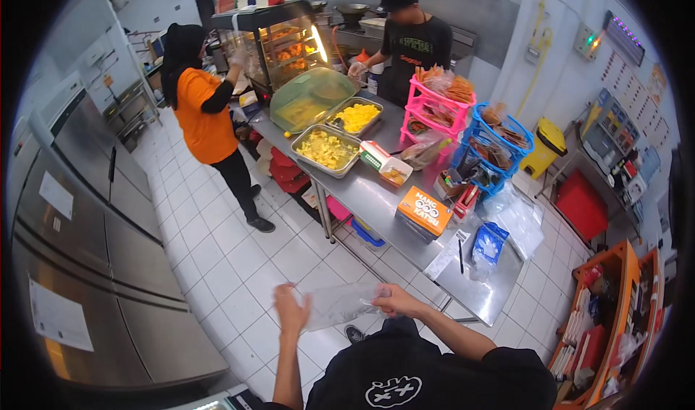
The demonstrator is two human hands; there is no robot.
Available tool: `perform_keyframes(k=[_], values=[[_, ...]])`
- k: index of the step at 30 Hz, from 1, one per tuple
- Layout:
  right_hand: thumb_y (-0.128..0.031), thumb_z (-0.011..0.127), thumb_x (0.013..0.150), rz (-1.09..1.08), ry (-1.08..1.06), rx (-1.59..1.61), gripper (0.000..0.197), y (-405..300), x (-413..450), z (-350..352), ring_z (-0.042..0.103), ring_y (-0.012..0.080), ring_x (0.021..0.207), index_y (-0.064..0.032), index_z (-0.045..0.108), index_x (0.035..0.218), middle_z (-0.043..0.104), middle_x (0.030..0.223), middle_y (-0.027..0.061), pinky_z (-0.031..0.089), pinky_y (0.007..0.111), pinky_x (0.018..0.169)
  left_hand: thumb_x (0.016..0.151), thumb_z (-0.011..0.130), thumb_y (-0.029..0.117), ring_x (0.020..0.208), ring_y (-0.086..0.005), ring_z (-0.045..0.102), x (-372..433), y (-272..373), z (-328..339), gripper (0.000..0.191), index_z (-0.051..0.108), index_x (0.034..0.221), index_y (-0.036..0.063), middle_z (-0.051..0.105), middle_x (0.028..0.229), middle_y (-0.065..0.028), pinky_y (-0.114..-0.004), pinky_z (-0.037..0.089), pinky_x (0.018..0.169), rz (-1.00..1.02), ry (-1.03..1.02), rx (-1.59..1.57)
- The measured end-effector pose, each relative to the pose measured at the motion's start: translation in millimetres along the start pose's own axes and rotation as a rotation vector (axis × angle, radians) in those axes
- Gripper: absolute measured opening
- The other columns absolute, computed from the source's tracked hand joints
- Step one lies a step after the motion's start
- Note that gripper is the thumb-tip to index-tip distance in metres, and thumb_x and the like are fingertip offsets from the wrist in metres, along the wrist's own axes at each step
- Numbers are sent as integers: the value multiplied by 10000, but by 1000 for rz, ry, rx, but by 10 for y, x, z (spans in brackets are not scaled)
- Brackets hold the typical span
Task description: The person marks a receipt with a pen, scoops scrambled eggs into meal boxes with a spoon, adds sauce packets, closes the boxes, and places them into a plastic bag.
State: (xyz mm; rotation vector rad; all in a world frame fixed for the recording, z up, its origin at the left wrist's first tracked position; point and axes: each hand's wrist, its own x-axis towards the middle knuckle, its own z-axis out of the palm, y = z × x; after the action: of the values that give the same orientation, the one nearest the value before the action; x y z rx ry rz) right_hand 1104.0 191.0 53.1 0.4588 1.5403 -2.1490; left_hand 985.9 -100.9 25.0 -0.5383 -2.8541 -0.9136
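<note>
Clear, thin plastic, seemingly a bag (342,304), stretches between my hands above the tiled floor. My right hand (400,302) pinches its right end. At the left end is my left hand (291,309), raised and blurred, thumb apart from the fingers; whether it touches the plastic is unclear. Beyond them, on the steel table (374,203), sits an orange-topped carton (425,214) bearing writing. A printed paper slip (446,258), a black pen (461,256) and a blue-printed plastic packet (490,244) lie near the table's close end.
Steel pans of yellow food (327,148) stand farther along the table, by an open food box (395,172). Pink (436,108) and blue (491,149) tiered racks line its right side. One person (201,111) stands left, another (415,40) behind. Steel refrigerators (81,236) flank my left.
</note>
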Motion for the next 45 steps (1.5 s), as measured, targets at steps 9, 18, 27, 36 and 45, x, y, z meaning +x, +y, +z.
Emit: perform_keyframes(k=[9,18,27,36,45], values=[[-391,692,877,-529,393,-751,427,-525,-352,409,581,214,663,-60,525,1088,586,708,95,474,352,628,681,815,216,1139,-338,485,-286,1431,441,707,436,1247,27,486,1231,-167,-476,349,920,350,-56,-512],[-453,676,869,-200,488,-1390,504,-1255,-959,213,640,297,718,-78,492,1150,608,725,184,467,408,648,729,703,33,911,-287,614,89,1372,418,214,601,916,40,631,909,-113,-381,446,826,610,-126,-561],[-363,742,828,-996,341,-836,478,-565,-395,227,619,236,679,-59,550,1143,616,727,114,479,383,660,896,676,178,636,-40,444,41,1421,195,189,578,778,68,515,695,39,-244,347,538,-59,-280,-923],[-157,553,956,-596,189,-759,167,-501,-195,166,506,112,653,-5,620,971,581,686,57,434,295,631,946,619,272,621,-14,362,76,1110,-142,185,600,974,90,458,731,88,-209,307,544,-305,-619,-1439],[-210,541,984,-470,167,-179,262,-508,-216,172,565,178,960,-17,553,1161,601,1044,46,420,295,899,887,684,218,749,-68,554,-47,1032,-50,235,671,1028,31,655,834,-19,-234,444,686,12,-519,-825]])
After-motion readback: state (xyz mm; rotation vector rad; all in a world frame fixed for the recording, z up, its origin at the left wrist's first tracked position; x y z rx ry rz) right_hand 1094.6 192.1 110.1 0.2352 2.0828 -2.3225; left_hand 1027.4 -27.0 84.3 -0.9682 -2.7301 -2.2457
